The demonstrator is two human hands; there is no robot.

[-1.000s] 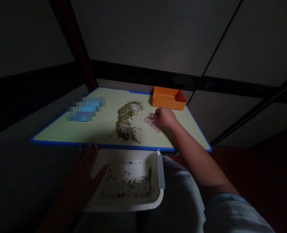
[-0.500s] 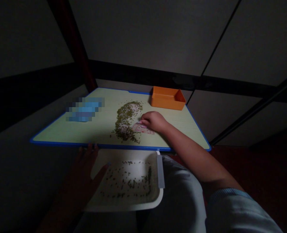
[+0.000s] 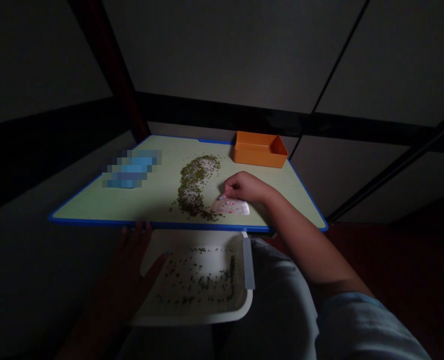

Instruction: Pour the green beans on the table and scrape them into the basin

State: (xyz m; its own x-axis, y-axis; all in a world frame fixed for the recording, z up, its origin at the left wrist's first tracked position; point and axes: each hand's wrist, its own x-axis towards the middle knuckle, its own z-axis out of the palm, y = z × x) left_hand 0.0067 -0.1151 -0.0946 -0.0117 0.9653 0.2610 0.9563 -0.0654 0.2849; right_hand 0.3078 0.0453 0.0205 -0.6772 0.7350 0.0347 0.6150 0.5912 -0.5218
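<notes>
My right hand (image 3: 244, 187) pinches the upper edge of a clear protractor (image 3: 232, 206) with pink markings, which rests low on the pale table top. Just left of it, small green beans (image 3: 195, 185) lie scattered in a curved band, some close to the protractor's left tip. My left hand (image 3: 141, 260), dim in shadow, is spread with fingers apart at the left side of a white tray (image 3: 248, 300). Its fingertips reach near the table's front edge. Loose beans lie across the tray's bottom.
An orange box (image 3: 259, 157) stands at the table's back right. A blurred blue item (image 3: 131, 170) lies at the left. The blue-rimmed table (image 3: 161, 150) stands near a wall, and the white tray sits below its front edge.
My right hand has moved a little right and toward me with the protractor, away from the main band of beans. My left hand has stayed in place.
</notes>
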